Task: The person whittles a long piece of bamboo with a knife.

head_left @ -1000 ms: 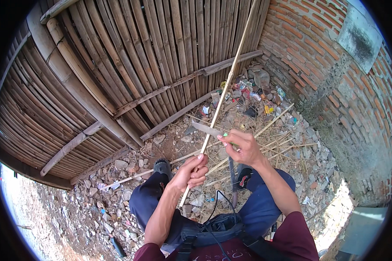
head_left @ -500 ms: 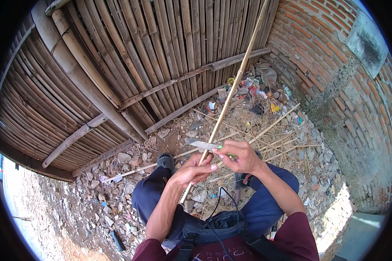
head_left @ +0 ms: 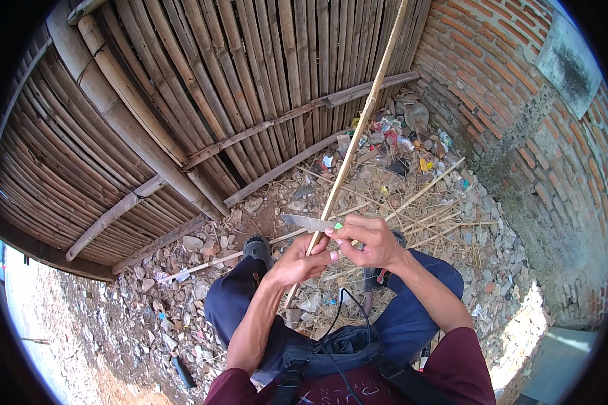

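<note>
A long, pale bamboo strip (head_left: 358,135) runs up and away from me, its far end leaving the top of the view. My left hand (head_left: 297,262) is wrapped round it near its lower end, which sticks out below the fist. In my right hand (head_left: 370,241) is a knife (head_left: 309,222) with a green handle mostly hidden by the fingers. The blade points left and lies across the strip just above my left hand; whether its edge bites into the strip I cannot tell.
Ahead and left stands a bamboo slat wall (head_left: 263,74); a brick wall (head_left: 507,88) rises on the right. Stones, litter (head_left: 398,138) and several loose bamboo strips (head_left: 429,185) cover the ground between. A dark cable (head_left: 358,304) loops up from my waist pouch (head_left: 331,351).
The knife blade has shifted slightly left across the strip. The strip's upper part has swung a little to the left. Both hands keep their grip.
</note>
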`<state>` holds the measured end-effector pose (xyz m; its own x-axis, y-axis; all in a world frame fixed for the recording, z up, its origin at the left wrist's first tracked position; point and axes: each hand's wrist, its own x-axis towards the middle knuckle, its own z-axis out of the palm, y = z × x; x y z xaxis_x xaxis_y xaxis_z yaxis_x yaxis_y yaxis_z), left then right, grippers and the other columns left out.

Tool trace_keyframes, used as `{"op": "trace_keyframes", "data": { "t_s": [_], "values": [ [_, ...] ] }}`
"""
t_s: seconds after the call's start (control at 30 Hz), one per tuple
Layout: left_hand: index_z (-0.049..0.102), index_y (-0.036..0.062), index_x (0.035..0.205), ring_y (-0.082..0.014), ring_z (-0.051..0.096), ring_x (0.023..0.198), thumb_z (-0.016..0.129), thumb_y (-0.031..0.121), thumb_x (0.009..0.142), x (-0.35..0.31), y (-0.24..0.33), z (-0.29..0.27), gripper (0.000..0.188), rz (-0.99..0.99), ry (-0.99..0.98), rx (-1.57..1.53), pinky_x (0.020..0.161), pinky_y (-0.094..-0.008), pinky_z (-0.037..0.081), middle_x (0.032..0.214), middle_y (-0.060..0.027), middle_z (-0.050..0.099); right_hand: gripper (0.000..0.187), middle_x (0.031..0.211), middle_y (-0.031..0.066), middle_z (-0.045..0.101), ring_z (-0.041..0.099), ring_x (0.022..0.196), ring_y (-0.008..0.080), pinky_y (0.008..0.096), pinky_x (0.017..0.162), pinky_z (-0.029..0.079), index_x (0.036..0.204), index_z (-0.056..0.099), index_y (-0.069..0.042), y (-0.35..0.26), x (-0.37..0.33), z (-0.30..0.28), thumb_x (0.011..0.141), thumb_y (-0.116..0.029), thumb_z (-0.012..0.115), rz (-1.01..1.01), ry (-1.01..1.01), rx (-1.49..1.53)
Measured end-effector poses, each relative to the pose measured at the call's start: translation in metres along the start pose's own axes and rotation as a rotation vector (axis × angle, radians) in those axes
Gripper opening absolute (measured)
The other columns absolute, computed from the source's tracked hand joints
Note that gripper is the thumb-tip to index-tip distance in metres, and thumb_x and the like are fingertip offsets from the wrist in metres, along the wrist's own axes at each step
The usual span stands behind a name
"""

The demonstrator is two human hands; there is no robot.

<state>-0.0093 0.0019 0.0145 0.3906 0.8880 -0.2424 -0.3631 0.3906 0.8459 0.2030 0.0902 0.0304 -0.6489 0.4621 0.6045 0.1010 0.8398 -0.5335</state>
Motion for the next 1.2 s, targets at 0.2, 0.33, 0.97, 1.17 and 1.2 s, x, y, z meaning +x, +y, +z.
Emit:
{"op": "trace_keyframes", "data": {
  "t_s": [0.2, 0.33, 0.97, 1.17, 1.2],
  "values": [
    [0.033, 0.0182, 0.084, -0.0038, 0.028, 0.054, 0.076, 0.011, 0.103, 0.002, 0.001, 0.001, 0.048, 0.038, 0.016, 0.063, 0.048, -0.0283, 0.019, 0.066, 0.0094, 0.033, 0.029, 0.080, 0.0024, 0.066, 0.061, 0.056, 0.0174, 0.0344, 0.047, 0.047, 0.111, 0.082, -0.011, -0.001, 0.001, -0.006, 0.085, -0.003, 0.074, -0.017, -0.002, -0.080],
    [0.033, 0.0181, 0.084, -0.0038, 0.028, 0.053, 0.075, 0.013, 0.104, 0.001, 0.000, 0.001, 0.047, 0.036, 0.009, 0.100, 0.048, -0.0283, 0.019, 0.065, 0.0094, 0.033, 0.021, 0.084, 0.0080, 0.071, 0.068, 0.064, 0.0207, 0.0345, 0.057, 0.052, 0.108, 0.078, -0.003, 0.016, 0.015, -0.035, 0.089, 0.001, 0.070, 0.065, 0.143, -0.138],
    [0.040, 0.0140, 0.079, -0.0061, 0.036, 0.059, 0.078, 0.029, 0.104, 0.000, -0.001, 0.006, 0.048, 0.072, 0.143, 0.361, 0.052, -0.0294, 0.028, 0.066, 0.0081, 0.038, 0.024, 0.080, 0.0088, 0.066, 0.066, 0.064, 0.0231, 0.0361, 0.057, 0.050, 0.109, 0.079, -0.004, 0.012, 0.006, -0.048, 0.087, 0.002, 0.072, 0.063, 0.125, -0.102],
    [0.040, 0.0123, 0.074, -0.0078, 0.036, 0.070, 0.084, 0.026, 0.100, -0.005, -0.008, 0.005, 0.053, 0.137, 0.140, 0.541, 0.061, -0.0321, 0.031, 0.071, 0.0062, 0.037, 0.023, 0.080, 0.0100, 0.066, 0.065, 0.065, 0.0242, 0.0368, 0.059, 0.050, 0.110, 0.079, -0.003, 0.022, 0.011, -0.083, 0.090, 0.003, 0.071, 0.027, 0.288, -0.191],
    [0.040, 0.0123, 0.074, -0.0078, 0.036, 0.070, 0.084, 0.026, 0.100, -0.006, -0.010, 0.003, 0.053, 0.137, 0.135, 0.546, 0.061, -0.0321, 0.031, 0.071, 0.0062, 0.037, 0.023, 0.080, 0.0098, 0.066, 0.065, 0.065, 0.0244, 0.0371, 0.060, 0.051, 0.110, 0.079, -0.003, 0.023, 0.011, -0.089, 0.090, 0.004, 0.071, 0.014, 0.330, -0.205]
  ]
}}
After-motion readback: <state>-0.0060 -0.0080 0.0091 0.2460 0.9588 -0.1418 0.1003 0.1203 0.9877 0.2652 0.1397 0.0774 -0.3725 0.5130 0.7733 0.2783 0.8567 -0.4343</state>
